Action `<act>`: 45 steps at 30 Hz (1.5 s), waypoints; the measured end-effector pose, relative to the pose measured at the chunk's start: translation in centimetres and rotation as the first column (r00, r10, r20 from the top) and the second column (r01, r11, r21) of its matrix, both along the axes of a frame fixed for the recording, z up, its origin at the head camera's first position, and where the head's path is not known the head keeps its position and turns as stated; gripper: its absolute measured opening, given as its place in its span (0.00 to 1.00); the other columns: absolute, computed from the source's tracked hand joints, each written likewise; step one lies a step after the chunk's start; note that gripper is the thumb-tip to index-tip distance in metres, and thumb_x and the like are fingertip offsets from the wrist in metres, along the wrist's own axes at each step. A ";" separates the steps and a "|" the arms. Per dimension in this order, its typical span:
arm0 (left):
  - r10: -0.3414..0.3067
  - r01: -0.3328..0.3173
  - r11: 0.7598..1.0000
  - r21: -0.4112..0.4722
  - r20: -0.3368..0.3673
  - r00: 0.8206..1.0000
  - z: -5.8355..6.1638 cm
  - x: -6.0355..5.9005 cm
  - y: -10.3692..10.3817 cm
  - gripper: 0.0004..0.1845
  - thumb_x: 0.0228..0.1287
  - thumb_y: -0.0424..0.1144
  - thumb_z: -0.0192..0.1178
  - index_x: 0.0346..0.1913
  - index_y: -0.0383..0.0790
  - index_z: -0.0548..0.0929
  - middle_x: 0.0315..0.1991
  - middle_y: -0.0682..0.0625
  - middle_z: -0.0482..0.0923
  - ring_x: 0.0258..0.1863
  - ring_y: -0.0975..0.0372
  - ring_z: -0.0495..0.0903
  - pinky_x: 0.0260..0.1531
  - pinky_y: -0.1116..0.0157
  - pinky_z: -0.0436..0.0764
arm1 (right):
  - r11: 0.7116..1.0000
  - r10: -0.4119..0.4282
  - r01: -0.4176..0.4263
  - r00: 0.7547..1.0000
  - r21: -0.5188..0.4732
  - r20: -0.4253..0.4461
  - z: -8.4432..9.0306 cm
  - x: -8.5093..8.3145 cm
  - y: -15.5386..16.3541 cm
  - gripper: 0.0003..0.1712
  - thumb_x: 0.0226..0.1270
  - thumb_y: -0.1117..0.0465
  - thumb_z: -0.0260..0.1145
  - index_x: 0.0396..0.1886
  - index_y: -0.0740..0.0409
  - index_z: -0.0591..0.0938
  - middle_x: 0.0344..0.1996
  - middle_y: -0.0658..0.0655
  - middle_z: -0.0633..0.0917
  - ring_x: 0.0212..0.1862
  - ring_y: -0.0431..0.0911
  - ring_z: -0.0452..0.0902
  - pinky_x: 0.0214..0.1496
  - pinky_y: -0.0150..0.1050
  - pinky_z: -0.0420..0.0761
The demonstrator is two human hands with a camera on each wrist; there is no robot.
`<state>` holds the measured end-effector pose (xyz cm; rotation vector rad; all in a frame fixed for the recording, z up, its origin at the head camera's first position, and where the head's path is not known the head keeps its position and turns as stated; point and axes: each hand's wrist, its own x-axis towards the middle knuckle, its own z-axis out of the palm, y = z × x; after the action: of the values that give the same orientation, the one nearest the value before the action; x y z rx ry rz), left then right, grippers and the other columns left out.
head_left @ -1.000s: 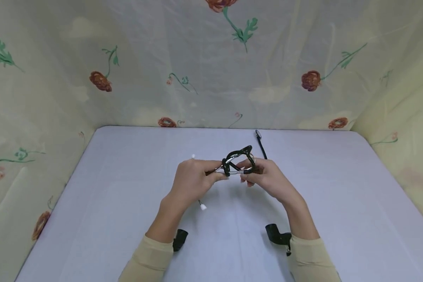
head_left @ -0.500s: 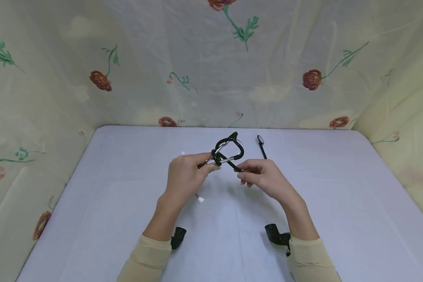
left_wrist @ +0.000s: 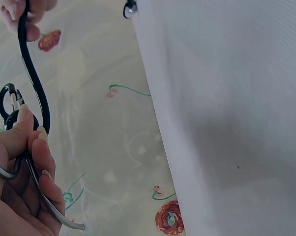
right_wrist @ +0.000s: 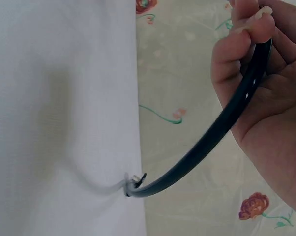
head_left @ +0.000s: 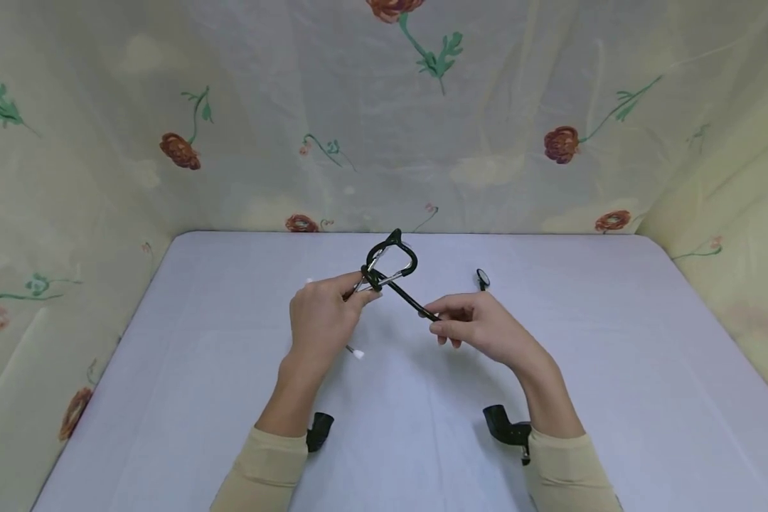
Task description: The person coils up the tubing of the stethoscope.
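Note:
A stethoscope with black tubing [head_left: 402,290] is stretched between both hands above the pale table [head_left: 601,370]. My left hand [head_left: 358,291] grips the metal ear tubes [left_wrist: 10,169] where the tubing forms a small loop [head_left: 390,254]. White eartips [head_left: 357,353] stick out below that hand. My right hand [head_left: 438,316] pinches the tubing further along [right_wrist: 249,83]. From there the tubing runs down to the chest piece [head_left: 483,277], which lies on the table [right_wrist: 134,187].
Floral cloth [head_left: 384,128] walls in the table at the back and on both sides. Black wrist camera mounts [head_left: 505,427] show near both sleeves. Bare table surface lies all around the hands.
The hands have drawn apart: the left moved up and to the left with the loop, which got smaller as tubing pulled out. The chest piece slid to the right.

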<state>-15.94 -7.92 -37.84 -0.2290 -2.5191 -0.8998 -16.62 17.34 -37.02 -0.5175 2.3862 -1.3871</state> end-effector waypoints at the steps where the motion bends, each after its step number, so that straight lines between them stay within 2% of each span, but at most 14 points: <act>1: 0.007 -0.007 1.000 -0.003 0.009 1.000 0.0 0.0 0.0 0.08 0.53 0.52 0.73 0.30 0.53 0.88 0.09 0.58 0.68 0.13 0.66 0.58 0.17 0.67 0.55 | 1.000 0.008 -0.008 1.000 0.010 0.009 0.1 0.1 0.0 0.18 0.67 0.58 0.68 0.54 0.58 0.84 0.28 0.57 0.86 0.30 0.53 0.79 0.36 0.42 0.81; 4: 0.019 -0.019 1.000 -0.021 0.028 0.999 -0.1 0.0 0.1 0.09 0.53 0.52 0.73 0.29 0.52 0.88 0.09 0.59 0.68 0.13 0.66 0.59 0.18 0.66 0.56 | 0.999 0.042 -0.043 0.999 0.025 0.026 0.4 0.2 0.0 0.18 0.66 0.58 0.68 0.54 0.58 0.84 0.28 0.57 0.85 0.31 0.54 0.79 0.35 0.40 0.80; 9: 0.022 -0.018 0.996 -0.085 0.041 0.999 -0.3 0.1 0.6 0.10 0.54 0.54 0.72 0.32 0.53 0.88 0.13 0.59 0.76 0.15 0.64 0.69 0.19 0.65 0.63 | 0.994 0.094 -0.096 0.995 0.049 0.033 0.8 0.4 0.0 0.18 0.66 0.59 0.68 0.53 0.59 0.84 0.29 0.56 0.85 0.30 0.48 0.78 0.33 0.40 0.78; 15: 0.026 -0.016 0.989 -0.144 0.065 0.998 -0.6 0.2 1.2 0.12 0.54 0.53 0.72 0.39 0.53 0.90 0.21 0.56 0.86 0.19 0.61 0.79 0.18 0.64 0.66 | 0.994 0.095 -0.096 0.995 0.048 0.040 1.0 0.5 0.1 0.16 0.66 0.59 0.68 0.51 0.59 0.86 0.30 0.58 0.86 0.31 0.49 0.79 0.32 0.38 0.78; 22: 0.020 -0.005 0.977 -0.213 0.069 0.997 -0.9 0.2 1.9 0.09 0.54 0.54 0.71 0.31 0.55 0.88 0.18 0.58 0.82 0.17 0.64 0.74 0.17 0.66 0.62 | 0.995 0.084 -0.084 0.996 0.049 0.019 1.2 0.5 0.3 0.14 0.66 0.58 0.68 0.49 0.59 0.87 0.30 0.56 0.87 0.32 0.51 0.81 0.35 0.40 0.80; 27: 0.026 -0.002 0.968 -0.250 0.093 0.995 -1.0 0.3 2.5 0.10 0.54 0.55 0.71 0.33 0.56 0.88 0.21 0.57 0.84 0.19 0.61 0.77 0.16 0.63 0.63 | 0.997 0.061 -0.060 0.998 0.041 -0.010 1.5 0.6 0.5 0.13 0.65 0.58 0.70 0.46 0.58 0.88 0.28 0.54 0.87 0.30 0.45 0.80 0.35 0.40 0.81; 30: 0.020 0.011 0.960 -0.279 0.106 0.994 -1.1 0.4 2.8 0.10 0.54 0.55 0.71 0.34 0.56 0.89 0.22 0.57 0.85 0.20 0.59 0.79 0.16 0.62 0.64 | 0.998 0.052 -0.051 0.999 0.036 -0.011 1.7 0.7 0.6 0.12 0.64 0.57 0.70 0.44 0.57 0.88 0.27 0.53 0.87 0.29 0.45 0.81 0.35 0.40 0.81; 38: -0.009 0.056 0.937 -0.344 0.138 0.990 -1.2 0.8 3.4 0.09 0.54 0.54 0.71 0.30 0.55 0.88 0.21 0.57 0.84 0.17 0.61 0.73 0.15 0.64 0.62 | 0.999 0.030 -0.028 0.999 0.038 -0.040 1.8 0.7 1.0 0.08 0.66 0.55 0.69 0.40 0.52 0.89 0.27 0.57 0.86 0.29 0.50 0.79 0.33 0.37 0.79; 45: -0.067 0.127 0.919 -0.374 0.168 0.984 -1.3 1.1 3.3 0.09 0.55 0.54 0.71 0.28 0.56 0.86 0.21 0.59 0.84 0.18 0.64 0.72 0.16 0.66 0.62 | 0.998 -0.015 0.021 0.994 0.057 -0.105 1.6 0.9 0.9 0.07 0.69 0.53 0.66 0.37 0.49 0.87 0.24 0.52 0.83 0.26 0.42 0.72 0.30 0.34 0.74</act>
<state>-14.80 -4.65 -39.13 -0.4269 -2.8335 -0.4611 -15.72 18.23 -35.37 -0.5668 2.5114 -1.3250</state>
